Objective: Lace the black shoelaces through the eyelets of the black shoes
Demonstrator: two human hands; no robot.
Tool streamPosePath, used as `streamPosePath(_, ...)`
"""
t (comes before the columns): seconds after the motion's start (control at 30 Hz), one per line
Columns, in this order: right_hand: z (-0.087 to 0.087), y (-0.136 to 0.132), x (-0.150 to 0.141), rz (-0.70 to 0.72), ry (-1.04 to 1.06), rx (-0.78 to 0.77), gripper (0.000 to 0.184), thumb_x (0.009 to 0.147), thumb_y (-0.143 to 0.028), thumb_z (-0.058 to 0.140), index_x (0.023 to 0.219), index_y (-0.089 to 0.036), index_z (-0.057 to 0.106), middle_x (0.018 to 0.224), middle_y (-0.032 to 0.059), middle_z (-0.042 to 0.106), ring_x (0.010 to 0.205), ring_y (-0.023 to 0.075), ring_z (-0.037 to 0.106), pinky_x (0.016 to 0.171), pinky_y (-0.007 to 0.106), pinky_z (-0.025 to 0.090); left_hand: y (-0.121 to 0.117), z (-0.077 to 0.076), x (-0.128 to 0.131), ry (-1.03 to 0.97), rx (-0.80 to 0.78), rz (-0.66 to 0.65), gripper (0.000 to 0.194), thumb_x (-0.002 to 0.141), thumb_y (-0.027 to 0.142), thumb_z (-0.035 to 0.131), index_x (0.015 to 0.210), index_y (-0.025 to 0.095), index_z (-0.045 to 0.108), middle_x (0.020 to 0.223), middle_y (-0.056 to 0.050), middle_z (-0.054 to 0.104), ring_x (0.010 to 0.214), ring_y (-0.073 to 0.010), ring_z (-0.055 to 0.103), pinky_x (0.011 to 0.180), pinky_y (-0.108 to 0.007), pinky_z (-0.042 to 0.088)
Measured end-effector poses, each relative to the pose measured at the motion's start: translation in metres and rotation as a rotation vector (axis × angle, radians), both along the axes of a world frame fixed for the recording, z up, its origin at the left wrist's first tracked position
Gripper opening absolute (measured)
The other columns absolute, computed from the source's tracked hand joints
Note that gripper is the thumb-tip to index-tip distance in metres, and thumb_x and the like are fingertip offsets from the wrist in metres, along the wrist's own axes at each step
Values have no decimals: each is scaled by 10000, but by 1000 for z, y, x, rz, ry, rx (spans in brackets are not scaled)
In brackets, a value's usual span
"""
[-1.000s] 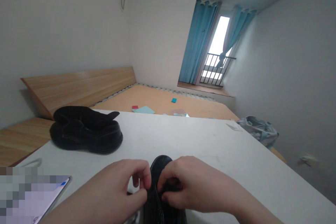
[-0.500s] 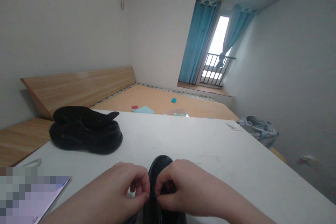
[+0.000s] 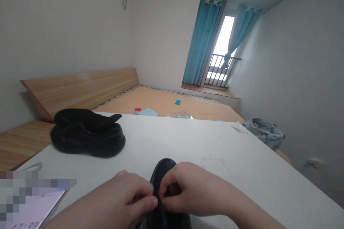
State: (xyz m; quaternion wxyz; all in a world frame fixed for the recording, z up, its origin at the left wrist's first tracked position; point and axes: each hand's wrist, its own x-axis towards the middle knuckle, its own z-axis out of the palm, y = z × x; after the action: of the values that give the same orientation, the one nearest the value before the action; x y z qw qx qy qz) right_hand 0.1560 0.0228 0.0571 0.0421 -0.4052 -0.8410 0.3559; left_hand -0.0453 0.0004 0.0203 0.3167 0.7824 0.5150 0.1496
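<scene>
While the left hand [image 3: 126, 195] and right hand [image 3: 190, 189] close in on a black shoe [image 3: 163, 175], the shoe lies between them at the near edge of the white tabletop [image 3: 215, 143], its toe pointing away. Each grip is narrow: the fingertips pinch in at the middle of the shoe's upper from either side, with the right fingers curled over it. Anything thin between the fingertips is too hidden to make out. Well to the left sits a pair of black shoes [image 3: 88, 136], one resting on the other. A partly blurred tablet [image 3: 34, 214] lies at the lower left corner. Beyond the tabletop stretches a wooden bed [image 3: 163, 105] with scattered cards.
</scene>
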Motion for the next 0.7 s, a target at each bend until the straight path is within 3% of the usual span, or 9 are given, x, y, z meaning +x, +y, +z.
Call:
streamPosePath(0.13, 5, 1, 4, -53, 67, 12, 25, 728, -156, 618, 728, -179, 628, 580, -74, 487, 517, 67, 404, 467, 184, 274, 7, 11, 10, 49, -36, 5, 405, 896, 475, 426, 679, 205, 637, 721, -9, 655, 720, -194, 594, 631, -253, 398)
streamPosePath(0.3, 5, 3, 2, -245, 364, 41, 84, 854, -249, 548, 821, -187, 593, 640, -46, 508, 583, 102, 421, 505, 220, 293, 8, 17, 15, -185, 93, 68, 266, 862, 461, 496, 843, 247, 652, 914, 18, 676, 936, -207, 594, 826, -264, 425)
streamPosePath(0.47, 6, -1, -1, -308, 497, 36, 274, 861, -405, 575, 716, -193, 480, 614, -55, 444, 576, 113, 381, 512, 243, 281, 5, 18, 17, -286, 180, 89, 366, 901, 484, 426, 712, 245, 628, 781, 18, 667, 810, -196, 619, 767, -270, 454)
streamPosePath(0.57, 9, -3, 1, -333, 524, 35, 238, 897, -308, 456, 693, -201, 398, 646, -49, 390, 626, 122, 369, 549, 247, 293, 7, 20, 18, -329, 202, 114, 384, 906, 474, 411, 702, 246, 643, 839, 5, 705, 878, -211, 647, 851, -303, 463)
streamPosePath(0.63, 10, -2, 2, -322, 603, 1, 174, 885, -198, 367, 720, -197, 423, 676, -40, 395, 663, 125, 380, 589, 248, 313, 8, 20, 18, -362, 204, 188, 317, 887, 482, 457, 852, 271, 690, 893, -3, 732, 957, -231, 652, 867, -323, 475)
streamPosePath(0.7, 8, 1, 0, -318, 680, -17, 169, 881, -204, 378, 757, -188, 492, 676, -37, 427, 660, 123, 398, 601, 249, 329, 9, 20, 17, -419, 214, 289, 307, 866, 507, 505, 987, 283, 676, 900, -11, 742, 970, -242, 658, 795, -315, 508)
